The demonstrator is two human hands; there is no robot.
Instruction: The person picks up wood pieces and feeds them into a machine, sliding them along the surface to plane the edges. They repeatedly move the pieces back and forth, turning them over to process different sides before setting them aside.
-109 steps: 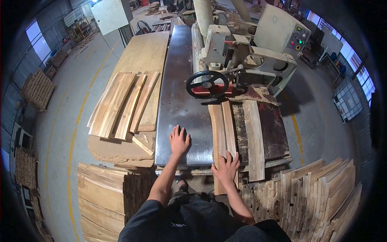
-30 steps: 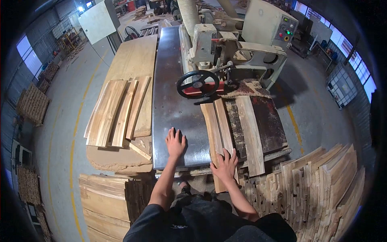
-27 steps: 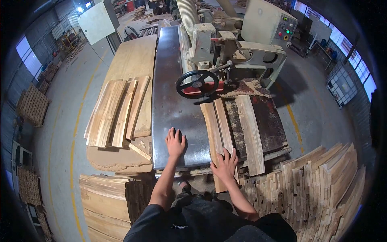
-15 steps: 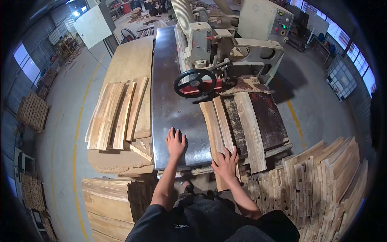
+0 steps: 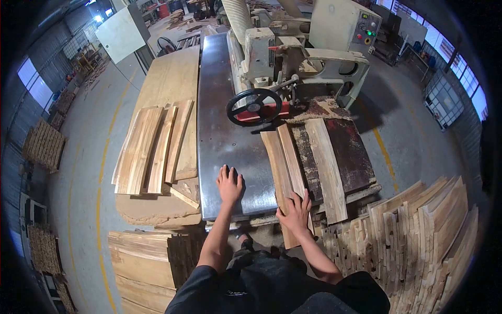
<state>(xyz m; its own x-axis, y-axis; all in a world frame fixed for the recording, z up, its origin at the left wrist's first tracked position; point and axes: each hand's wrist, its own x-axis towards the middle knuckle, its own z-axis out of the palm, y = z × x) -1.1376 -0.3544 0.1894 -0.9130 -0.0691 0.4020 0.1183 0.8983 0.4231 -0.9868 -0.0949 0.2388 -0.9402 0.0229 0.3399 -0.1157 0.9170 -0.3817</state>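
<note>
Plank and hands unmoved.

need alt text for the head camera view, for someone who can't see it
A person's left hand lies flat on a long steel machine table, while the right hand presses on wooden boards beside it. A black handwheel sits ahead, and more boards are stacked on both sides.

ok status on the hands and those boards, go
Left hand flat, open on steel table. Right hand flat on near end of two boards. Handwheel beyond boards' far end.
</note>
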